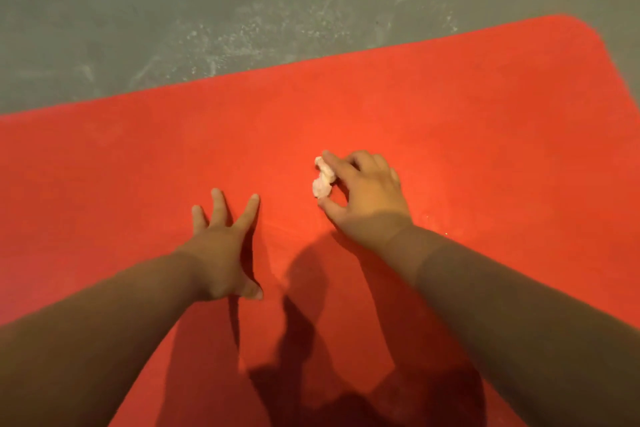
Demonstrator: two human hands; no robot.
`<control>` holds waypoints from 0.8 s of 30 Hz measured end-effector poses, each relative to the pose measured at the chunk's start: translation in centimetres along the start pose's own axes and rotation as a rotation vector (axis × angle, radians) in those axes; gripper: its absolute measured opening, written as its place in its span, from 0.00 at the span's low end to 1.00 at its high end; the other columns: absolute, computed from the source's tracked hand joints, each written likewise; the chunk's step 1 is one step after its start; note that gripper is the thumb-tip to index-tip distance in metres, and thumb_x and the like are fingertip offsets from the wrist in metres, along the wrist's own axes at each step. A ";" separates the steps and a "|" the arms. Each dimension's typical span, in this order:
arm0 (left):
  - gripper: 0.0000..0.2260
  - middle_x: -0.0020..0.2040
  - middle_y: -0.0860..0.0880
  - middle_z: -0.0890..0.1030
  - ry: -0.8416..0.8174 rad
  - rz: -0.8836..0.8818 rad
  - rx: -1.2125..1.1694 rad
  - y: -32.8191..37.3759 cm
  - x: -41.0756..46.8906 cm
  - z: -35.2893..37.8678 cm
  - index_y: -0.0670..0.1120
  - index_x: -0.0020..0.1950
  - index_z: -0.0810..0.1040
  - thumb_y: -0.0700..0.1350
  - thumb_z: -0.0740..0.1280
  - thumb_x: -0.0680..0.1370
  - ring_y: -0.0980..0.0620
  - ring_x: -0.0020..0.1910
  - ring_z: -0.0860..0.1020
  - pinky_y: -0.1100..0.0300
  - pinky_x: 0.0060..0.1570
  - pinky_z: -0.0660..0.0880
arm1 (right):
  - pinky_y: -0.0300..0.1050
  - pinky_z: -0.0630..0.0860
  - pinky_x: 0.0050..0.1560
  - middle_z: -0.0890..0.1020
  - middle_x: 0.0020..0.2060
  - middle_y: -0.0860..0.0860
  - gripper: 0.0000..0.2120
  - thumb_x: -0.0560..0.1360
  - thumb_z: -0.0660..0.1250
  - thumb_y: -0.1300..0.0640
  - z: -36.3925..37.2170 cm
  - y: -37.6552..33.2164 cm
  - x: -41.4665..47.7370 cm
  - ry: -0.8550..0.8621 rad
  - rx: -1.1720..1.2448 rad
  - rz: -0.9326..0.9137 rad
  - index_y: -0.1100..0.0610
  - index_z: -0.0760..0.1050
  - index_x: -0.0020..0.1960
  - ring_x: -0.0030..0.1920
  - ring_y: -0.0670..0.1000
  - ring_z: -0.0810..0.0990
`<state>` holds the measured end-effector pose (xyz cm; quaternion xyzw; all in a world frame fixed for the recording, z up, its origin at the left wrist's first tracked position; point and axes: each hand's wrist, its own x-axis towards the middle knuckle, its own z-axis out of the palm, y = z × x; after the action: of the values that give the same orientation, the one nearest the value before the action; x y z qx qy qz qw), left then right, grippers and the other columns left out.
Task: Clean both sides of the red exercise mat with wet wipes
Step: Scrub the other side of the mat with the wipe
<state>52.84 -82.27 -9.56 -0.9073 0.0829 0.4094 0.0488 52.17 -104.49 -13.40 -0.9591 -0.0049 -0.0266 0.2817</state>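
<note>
Left hand [221, 246] lower centre, grip open, fingers splayed on red exercise mat [450, 121], right hand [367, 198] grip pinching crumpled wet wipe [323, 177], grey floor [173, 10] upper frame, no legible markings

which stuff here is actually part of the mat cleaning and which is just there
Part of the job:
- flat red foam exercise mat
- crumpled white wet wipe, pinched in the right hand
- left hand, fingers spread, pressing on the mat

Just there:
- grey concrete floor beyond the mat
- pale dusty scuff patch on that floor
</note>
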 end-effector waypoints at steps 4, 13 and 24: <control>0.66 0.72 0.36 0.25 -0.012 -0.005 -0.056 0.3 -0.1 -0.2 0.59 0.73 0.27 0.57 0.81 0.59 0.24 0.70 0.36 0.39 0.72 0.49 | 0.50 0.74 0.46 0.78 0.41 0.51 0.09 0.68 0.68 0.54 1.1 -0.4 -0.7 -0.005 0.077 -0.095 0.51 0.83 0.46 0.44 0.57 0.77; 0.65 0.73 0.41 0.25 0.000 -0.004 -0.131 0.1 -0.6 -0.7 0.64 0.74 0.32 0.53 0.82 0.58 0.27 0.71 0.35 0.39 0.71 0.51 | 0.50 0.69 0.54 0.78 0.49 0.62 0.09 0.74 0.64 0.62 -4.0 5.2 3.1 0.081 -0.099 0.315 0.62 0.81 0.50 0.51 0.63 0.76; 0.65 0.73 0.40 0.26 0.025 0.014 -0.063 0.0 -0.1 -0.7 0.64 0.73 0.31 0.56 0.82 0.58 0.24 0.71 0.38 0.37 0.70 0.51 | 0.52 0.73 0.47 0.78 0.42 0.57 0.11 0.75 0.64 0.53 -2.6 1.9 -0.7 -0.064 -0.190 -0.026 0.60 0.80 0.44 0.45 0.61 0.75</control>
<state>53.33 -82.42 -9.04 -0.9129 0.0768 0.4006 0.0164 51.43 -107.47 -12.31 -0.9817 -0.0237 0.0000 0.1890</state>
